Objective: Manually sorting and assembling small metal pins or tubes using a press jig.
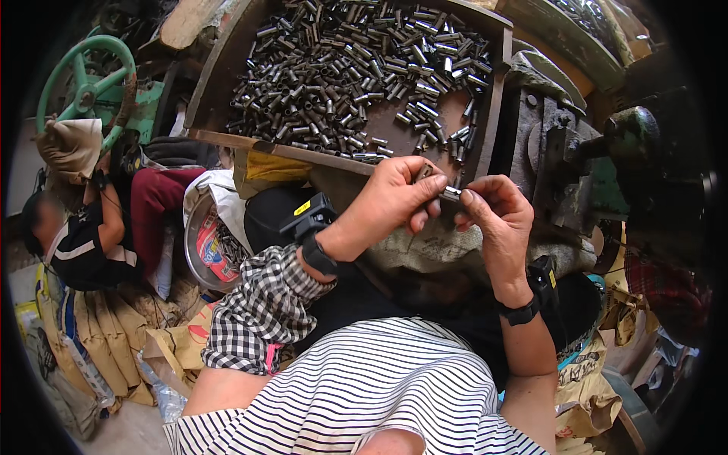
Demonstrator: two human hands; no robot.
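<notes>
Just past the near edge of a wooden tray (296,150), my two hands meet over a small shiny metal tube (450,194). My left hand (390,199) is closed, its thumb and fingers pinching the tube's left end. Another metal piece (425,173) shows between its thumb and forefinger. My right hand (497,216) pinches the tube's other end between thumb and fingertips. A large heap of similar short metal tubes (326,76) fills much of the tray, with a few scattered toward its near right corner.
Dark machinery (629,159) stands close on the right. A round metal basin (194,250) holding metal pieces and a red package sits at left. Beyond it, another person (91,227) is beside a green handwheel (85,92). Brown sacks (114,334) lie at lower left.
</notes>
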